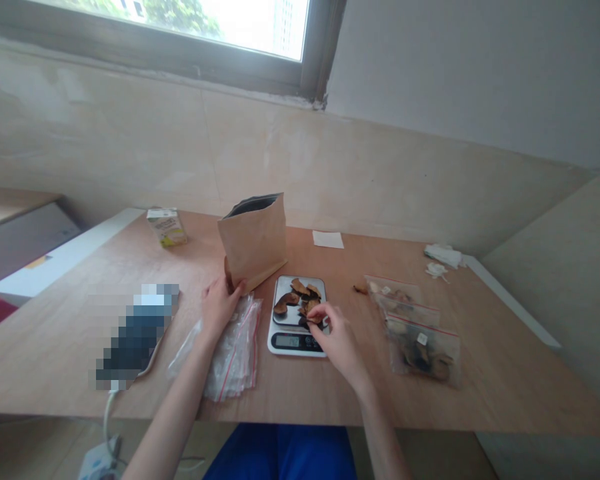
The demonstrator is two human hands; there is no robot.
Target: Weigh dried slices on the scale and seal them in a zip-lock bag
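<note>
My left hand grips the lower edge of a standing kraft paper bag, whose dark lining shows at the open top. My right hand is over the front right of a digital kitchen scale, its fingertips pinching a dark dried slice. Several more brown dried slices lie on the scale's metal platform. The display is lit, but its digits are too blurred to read. A stack of clear zip bags lies under my left wrist.
Filled zip bags of dried pieces lie to the right, with a small brown piece nearby. A small carton, white paper and white scraps sit further back. A pixelated object with a cable lies left. A wall rises behind the table.
</note>
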